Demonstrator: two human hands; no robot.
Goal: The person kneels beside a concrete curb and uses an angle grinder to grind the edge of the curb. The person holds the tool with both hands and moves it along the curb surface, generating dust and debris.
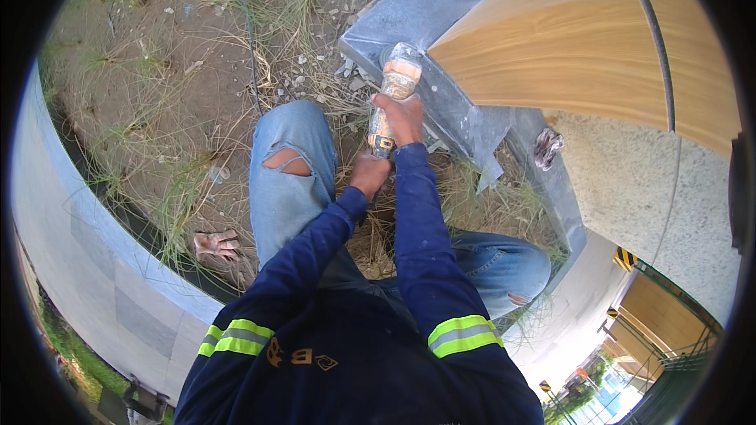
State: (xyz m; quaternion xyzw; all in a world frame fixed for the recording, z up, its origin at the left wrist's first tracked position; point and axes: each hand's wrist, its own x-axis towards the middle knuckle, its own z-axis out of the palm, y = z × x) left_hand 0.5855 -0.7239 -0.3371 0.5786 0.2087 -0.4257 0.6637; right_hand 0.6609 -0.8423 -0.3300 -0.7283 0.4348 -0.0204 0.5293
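Both my hands are wrapped round a dusty yellow-orange and black power tool (379, 127), which looks like an angle grinder. My right hand (403, 118) grips the middle of its body, while my left hand (368, 175) is closed round its rear end, close to my knees. The tool's far end, coated in pale dust, lies against the edge of a grey stone slab (417, 12). Any disc or blade at that end is hidden from me.
A soiled work glove (216, 245) lies on the ground to the left. On the right ledge sits a crumpled dark wad (547, 148). A thin cable (246, 24) runs over dirt and dry grass; a thicker one (660, 47) crosses the tan curved panel (567, 39). Stone chips litter the slab's foot.
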